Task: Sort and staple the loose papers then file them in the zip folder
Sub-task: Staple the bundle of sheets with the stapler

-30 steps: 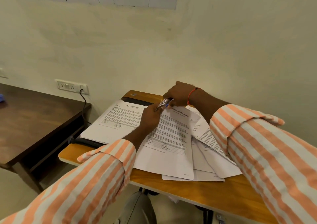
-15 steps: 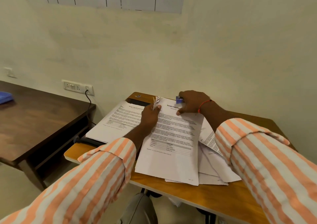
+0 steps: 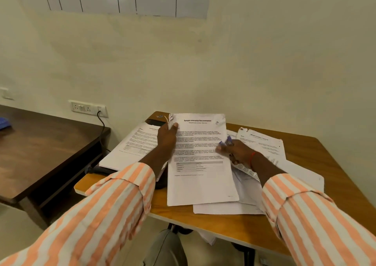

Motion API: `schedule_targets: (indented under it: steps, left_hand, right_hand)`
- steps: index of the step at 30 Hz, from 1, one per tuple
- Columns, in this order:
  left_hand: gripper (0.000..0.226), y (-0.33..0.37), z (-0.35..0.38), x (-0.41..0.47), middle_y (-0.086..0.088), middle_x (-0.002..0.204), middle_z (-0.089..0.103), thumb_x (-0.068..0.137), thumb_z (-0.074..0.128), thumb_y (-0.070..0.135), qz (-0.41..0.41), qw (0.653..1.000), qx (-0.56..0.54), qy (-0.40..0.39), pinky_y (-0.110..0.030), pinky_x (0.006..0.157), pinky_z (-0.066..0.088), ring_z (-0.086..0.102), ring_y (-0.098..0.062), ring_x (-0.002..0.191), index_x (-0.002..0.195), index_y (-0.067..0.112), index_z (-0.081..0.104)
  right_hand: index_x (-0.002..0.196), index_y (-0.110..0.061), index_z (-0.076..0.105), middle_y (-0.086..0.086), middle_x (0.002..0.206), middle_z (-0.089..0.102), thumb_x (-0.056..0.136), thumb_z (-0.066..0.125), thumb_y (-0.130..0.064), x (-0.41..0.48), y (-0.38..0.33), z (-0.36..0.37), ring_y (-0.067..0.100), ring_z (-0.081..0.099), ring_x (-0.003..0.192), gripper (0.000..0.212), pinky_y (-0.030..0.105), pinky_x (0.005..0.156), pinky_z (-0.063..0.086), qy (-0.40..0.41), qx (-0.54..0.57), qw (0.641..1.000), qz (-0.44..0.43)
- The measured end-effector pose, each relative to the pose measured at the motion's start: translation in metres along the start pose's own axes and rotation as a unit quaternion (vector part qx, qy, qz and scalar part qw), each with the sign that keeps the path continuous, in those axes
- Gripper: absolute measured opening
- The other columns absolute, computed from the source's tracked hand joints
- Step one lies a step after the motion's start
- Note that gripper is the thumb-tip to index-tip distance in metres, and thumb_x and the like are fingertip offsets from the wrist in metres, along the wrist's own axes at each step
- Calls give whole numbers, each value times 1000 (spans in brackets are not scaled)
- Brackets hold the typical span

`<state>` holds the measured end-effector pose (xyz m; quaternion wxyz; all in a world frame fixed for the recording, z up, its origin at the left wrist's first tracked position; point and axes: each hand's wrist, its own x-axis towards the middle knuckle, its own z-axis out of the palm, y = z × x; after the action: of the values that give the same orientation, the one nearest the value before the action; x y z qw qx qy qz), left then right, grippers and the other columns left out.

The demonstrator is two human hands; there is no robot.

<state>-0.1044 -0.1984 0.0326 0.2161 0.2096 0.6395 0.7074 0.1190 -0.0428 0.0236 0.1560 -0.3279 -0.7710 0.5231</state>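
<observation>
Where the left hand (image 3: 167, 138) sits: fingers pinch the top-left corner of the internship papers (image 3: 201, 164).
Right hand (image 3: 238, 153): fingers curled round a blue stapler (image 3: 227, 141).
Loose papers (image 3: 263, 143): scattered on the bench (image 3: 317, 159).

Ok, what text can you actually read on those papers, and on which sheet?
"Sample Internship Documentation": heading of the top sheet, gripped by the left hand.
Its subtitle, body text and table: too small to read.
Right sheet heading: blurred, unreadable.
Left sheet: heading partly behind the hand, text too small.
Stapler in the right hand: no legible marking.
</observation>
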Motion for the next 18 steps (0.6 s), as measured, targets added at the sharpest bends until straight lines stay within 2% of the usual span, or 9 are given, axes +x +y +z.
schedule_targets:
  steps: [1,4,7,8,10,11,14,15,18]
  left_hand:
    - [26,1,1,-1,-7,107,73,103,57,28,-8,1000,-2,-2,-35,74,59,72,-22,91,121,10,64]
    - [36,2,-2,-2,-9,106,75,99,62,38,-31,998,-2,-57,-43,81,62,75,-27,91,119,8,63]
    - [35,-1,-5,-14,-10,103,76,101,59,37,-18,987,54,-150,-31,69,62,76,-22,85,110,5,66]
    - [32,-7,-4,-17,-10,105,76,101,58,36,-21,984,71,-159,-33,71,62,76,-22,87,110,7,66]
    - [26,-16,-4,-23,-5,109,74,101,58,35,-23,981,112,-156,-41,84,61,73,-24,96,115,14,65]
    - [24,-20,-2,-24,-2,108,74,102,57,33,-18,979,133,-151,-40,85,60,72,-23,97,116,15,64]
    - [17,-21,-1,-28,2,102,70,104,54,27,-14,982,148,-113,-28,72,55,69,-16,91,116,16,60]
    - [17,-21,0,-28,1,103,70,104,54,27,-18,985,145,-93,-30,75,56,68,-17,91,116,16,61]
    - [24,-23,-2,-23,-4,113,72,102,56,31,-18,992,121,-40,-45,94,56,69,-24,100,120,16,64]
  right_hand:
    - [91,-9,59,9,77,48,78,83,-42,-4,4,3,18,44,57,43,29,52,36,-6,9,1000,8]
    - [105,1,59,7,57,39,89,75,-20,-9,14,4,13,34,43,31,24,42,32,15,38,999,4]
    - [108,-2,57,6,57,32,92,72,-13,-10,18,-1,13,28,41,25,23,40,29,68,99,993,1]
    - [105,-2,56,6,57,32,92,72,-13,-10,18,-3,14,27,42,23,23,40,29,82,118,990,3]
    - [99,-4,58,5,57,32,93,70,-10,-11,18,-3,15,25,44,15,22,40,27,86,134,987,11]
    - [95,-6,58,5,56,32,93,68,-7,-13,18,-2,15,24,45,11,22,40,26,79,138,987,15]
    - [96,-6,57,4,53,36,94,64,-2,-13,24,3,15,26,45,9,22,41,26,88,168,981,41]
    - [99,-5,57,3,52,38,94,64,-3,-14,25,5,15,29,43,9,22,40,27,103,167,979,48]
    - [92,-11,59,-3,50,49,95,66,-9,-20,22,12,11,41,40,8,21,38,33,138,123,981,50]
